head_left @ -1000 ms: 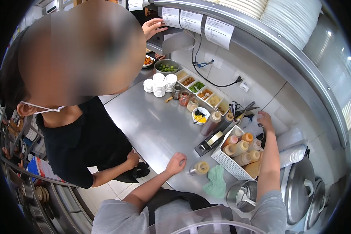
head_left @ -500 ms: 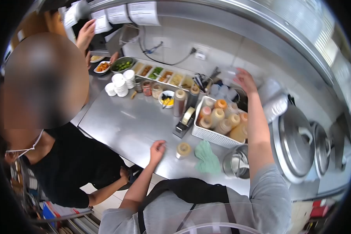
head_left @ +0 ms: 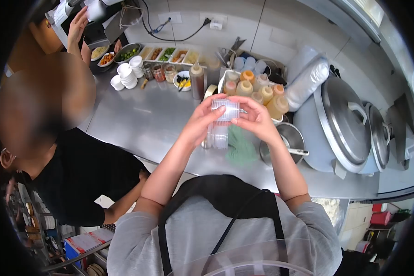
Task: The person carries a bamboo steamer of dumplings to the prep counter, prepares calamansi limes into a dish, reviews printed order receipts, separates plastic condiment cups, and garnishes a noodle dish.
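Observation:
A clear ribbed plastic stack [head_left: 225, 109], which looks like small nested cups or lids, is held between my two hands above the counter. My left hand [head_left: 203, 118] closes on its left side, thumb across the front. My right hand [head_left: 254, 118] pinches its right end, thumb underneath. Below it shows more clear plastic [head_left: 220, 138]; whether this belongs to the stack, I cannot tell. A green cloth [head_left: 242, 146] lies on the counter beneath my hands. Just beyond them stands a white basket of squeeze bottles [head_left: 246, 87], partly hidden by my fingers.
To the right sit a metal pot [head_left: 294, 133] with a handled utensil and large lidded pots [head_left: 345, 119]. Topping trays [head_left: 165, 54], jars [head_left: 158, 72] and white cup stacks [head_left: 126, 76] line the back left. A person in black [head_left: 87, 179] stands at my left.
My right hand has come back from the clear cups behind the basket to in front of me. My left hand has risen from the counter, and both now hold the clear plastic stack.

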`<action>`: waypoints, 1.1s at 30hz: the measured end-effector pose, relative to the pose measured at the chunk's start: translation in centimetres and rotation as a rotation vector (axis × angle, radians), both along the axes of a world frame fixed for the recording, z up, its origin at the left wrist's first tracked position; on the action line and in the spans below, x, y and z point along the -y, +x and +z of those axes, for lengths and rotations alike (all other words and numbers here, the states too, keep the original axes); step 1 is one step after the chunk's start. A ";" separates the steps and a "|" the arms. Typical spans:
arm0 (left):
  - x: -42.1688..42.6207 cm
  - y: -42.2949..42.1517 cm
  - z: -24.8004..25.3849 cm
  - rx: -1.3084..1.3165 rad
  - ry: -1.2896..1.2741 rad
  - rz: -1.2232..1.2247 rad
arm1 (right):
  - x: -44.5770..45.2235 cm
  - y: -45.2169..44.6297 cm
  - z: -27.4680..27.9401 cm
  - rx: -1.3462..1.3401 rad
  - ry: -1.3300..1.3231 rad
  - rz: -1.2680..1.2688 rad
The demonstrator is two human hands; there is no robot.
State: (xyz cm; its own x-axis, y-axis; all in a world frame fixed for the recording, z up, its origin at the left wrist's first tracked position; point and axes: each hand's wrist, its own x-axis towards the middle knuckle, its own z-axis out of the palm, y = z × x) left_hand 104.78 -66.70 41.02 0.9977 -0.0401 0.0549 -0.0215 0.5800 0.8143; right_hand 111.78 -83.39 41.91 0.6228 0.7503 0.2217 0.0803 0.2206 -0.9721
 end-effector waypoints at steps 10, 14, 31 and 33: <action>0.9 -0.9 -3.4 -0.112 0.247 -0.048 | 1.9 -3.1 -5.3 -0.058 0.008 -0.222; 1.1 -0.6 -3.9 -0.067 0.310 -0.050 | 1.9 -4.0 -6.0 -0.031 -0.005 -0.338; -2.2 -0.4 -1.9 -0.078 0.289 -0.219 | 2.2 -3.6 -0.5 0.598 -0.243 -0.233; -3.2 -0.4 -1.7 -0.162 0.270 -0.167 | 2.6 -3.0 -0.9 0.466 -0.295 -0.261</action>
State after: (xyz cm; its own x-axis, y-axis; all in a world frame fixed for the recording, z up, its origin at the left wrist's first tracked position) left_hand 104.38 -63.47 39.36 0.9710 -0.1951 -0.1381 0.1973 0.3284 0.9237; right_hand 108.77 -85.99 40.97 0.6817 0.6574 0.3212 0.5271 -0.1368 -0.8387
